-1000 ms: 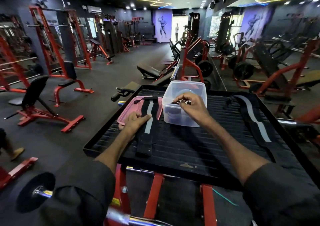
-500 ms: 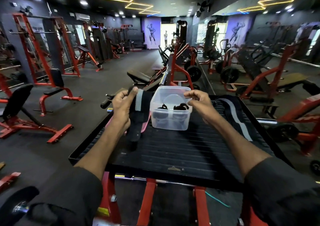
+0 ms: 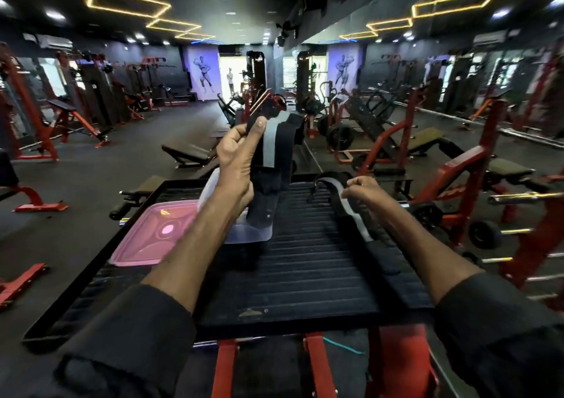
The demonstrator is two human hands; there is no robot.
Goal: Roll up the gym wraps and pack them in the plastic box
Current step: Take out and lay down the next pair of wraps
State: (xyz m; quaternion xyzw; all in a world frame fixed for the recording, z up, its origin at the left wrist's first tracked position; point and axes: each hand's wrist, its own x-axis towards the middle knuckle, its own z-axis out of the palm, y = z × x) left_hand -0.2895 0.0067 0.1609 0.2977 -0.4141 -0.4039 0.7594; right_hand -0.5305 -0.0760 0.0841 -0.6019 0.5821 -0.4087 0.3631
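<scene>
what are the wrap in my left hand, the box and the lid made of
Wrap: probably woven fabric, matte black with a grey stripe, hanging limp. Box: clear plastic, see-through and glossy. Lid: translucent pink plastic, with shiny highlights.

A black, grey-striped wrap (image 3: 276, 150) is hanging from the left hand's (image 3: 236, 159) pinch above the clear box (image 3: 256, 234); a second wrap (image 3: 355, 217) is lying flat by the right hand (image 3: 363, 190).

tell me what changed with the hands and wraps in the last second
The left hand gripped the wrap by the pink lid and lifted it in front of the plastic box. The right hand left the box rim and moved right to the second wrap; whether it grips is unclear. Lid, box and second wrap stayed put.
</scene>
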